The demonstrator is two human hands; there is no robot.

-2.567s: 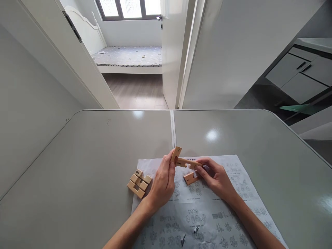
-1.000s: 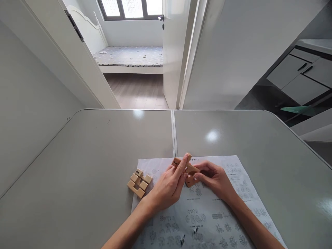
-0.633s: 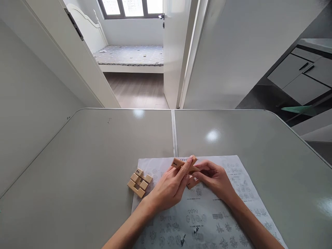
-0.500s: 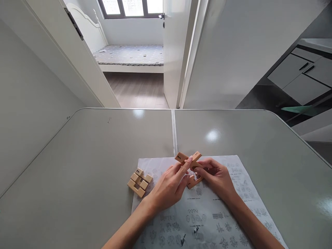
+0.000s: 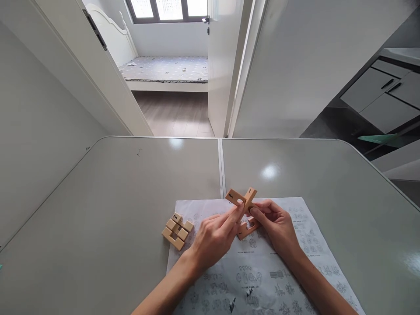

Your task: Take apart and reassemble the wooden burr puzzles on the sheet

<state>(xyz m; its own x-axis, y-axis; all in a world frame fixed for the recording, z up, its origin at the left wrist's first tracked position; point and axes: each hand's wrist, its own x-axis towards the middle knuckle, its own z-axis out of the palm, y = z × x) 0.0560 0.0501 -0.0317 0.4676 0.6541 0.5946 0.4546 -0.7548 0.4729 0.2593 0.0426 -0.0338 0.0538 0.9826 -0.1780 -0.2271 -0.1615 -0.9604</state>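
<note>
Two wooden puzzle pieces cross each other between my hands, above a printed sheet. One piece, marked 3 (image 5: 232,195), has a slot, and the piece marked 2 (image 5: 250,194) passes across it. My left hand (image 5: 218,234) is closed with its fingertips on the crossing. My right hand (image 5: 275,221) pinches the right end of the crossed pieces between thumb and fingers. Just below, a notched wooden piece marked 1 (image 5: 243,230) lies on the sheet, partly hidden by my hands. Left of my left hand rests a lighter wooden block puzzle (image 5: 177,231), also marked 3.
The instruction sheet (image 5: 243,271) with small printed diagrams lies on the grey table (image 5: 108,227). A seam (image 5: 221,168) runs down the table's far half. Beyond are an open door (image 5: 225,65) and a bed (image 5: 167,70).
The crossed pieces have shifted slightly right and up. My left fingers have slid lower along them, so the slot in the piece marked 3 now shows.
</note>
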